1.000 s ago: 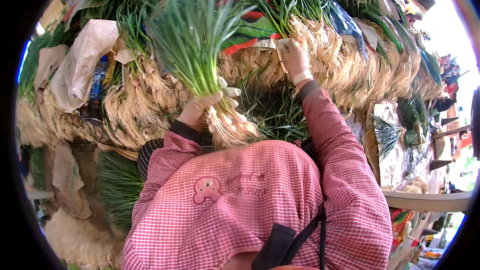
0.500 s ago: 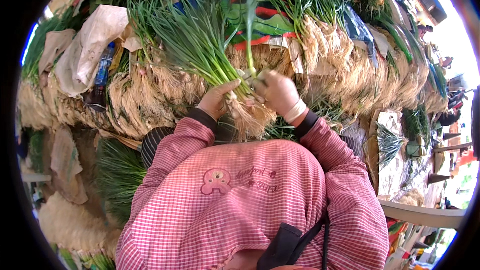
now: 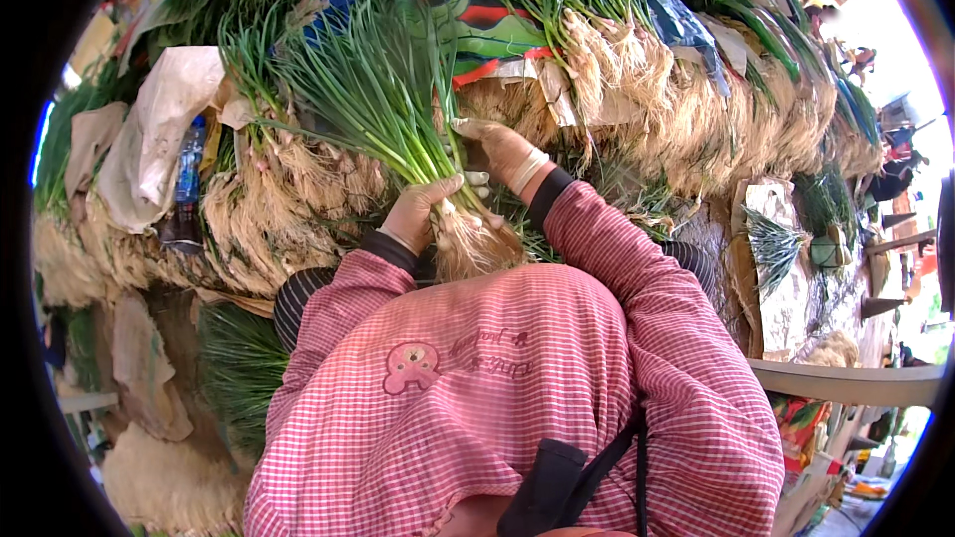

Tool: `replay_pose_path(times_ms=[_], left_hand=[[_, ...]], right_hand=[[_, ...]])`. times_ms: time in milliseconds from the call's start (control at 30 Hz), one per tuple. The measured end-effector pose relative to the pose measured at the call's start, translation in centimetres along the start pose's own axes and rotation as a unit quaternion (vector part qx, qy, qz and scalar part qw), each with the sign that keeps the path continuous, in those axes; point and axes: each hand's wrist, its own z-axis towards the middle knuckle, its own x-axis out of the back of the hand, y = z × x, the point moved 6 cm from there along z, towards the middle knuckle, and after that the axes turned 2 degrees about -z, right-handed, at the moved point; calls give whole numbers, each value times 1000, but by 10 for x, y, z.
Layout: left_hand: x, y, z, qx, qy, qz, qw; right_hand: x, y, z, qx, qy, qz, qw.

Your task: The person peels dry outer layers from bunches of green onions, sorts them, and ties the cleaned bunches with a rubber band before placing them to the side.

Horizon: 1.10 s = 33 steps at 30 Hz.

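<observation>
A thick bunch of spring onions (image 3: 403, 134) is in front of my chest, its long green leaves fanning up and to the left. My left hand (image 3: 413, 215) is closed round the lower stalks, with its thumb across the front. Pale bulbs and stringy roots (image 3: 476, 243) hang below that grip. Higher up on the right side, my right hand (image 3: 504, 153) is closed at the stalks, its fingertips partly hidden behind them. Both hands appear to wear thin, pale gloves.
Rows of rooted spring onions (image 3: 696, 139) lie ahead. A striped red-green cloth (image 3: 492, 30), a pale sack (image 3: 179, 124) and a plastic bottle (image 3: 189, 164) are among them. More green leaves (image 3: 237, 363) lie by my left side. A curved rail (image 3: 846, 383) runs at the right.
The stalk my right hand held apart now merges with the bunch. My right hand has moved left against the stalks. The left hand still grips the bunch; the whole view has shifted slightly.
</observation>
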Motion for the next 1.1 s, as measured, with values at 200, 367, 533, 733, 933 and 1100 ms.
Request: replay_pose_path(times_ms=[200,367,533,733,933,1100], left_hand=[[10,15,-5,-39,32,62,997],[8,38,-16,-109,19,103,989],[1,44,-12,-160,-36,35,986],[-27,48,-19,-155,-86,-51,983],[-8,39,-17,-176,-98,-113,973],[-2,34,-11,-141,-128,-132,973]], right_hand=[[26,-8,-34,42,-47,101,993],[53,-50,-62,170,17,-768,617],[64,-173,-30,172,363,-800,445],[112,-223,5,166,422,-802,389],[118,-234,-44,405,447,-535,591],[144,-234,-28,150,518,-654,530]])
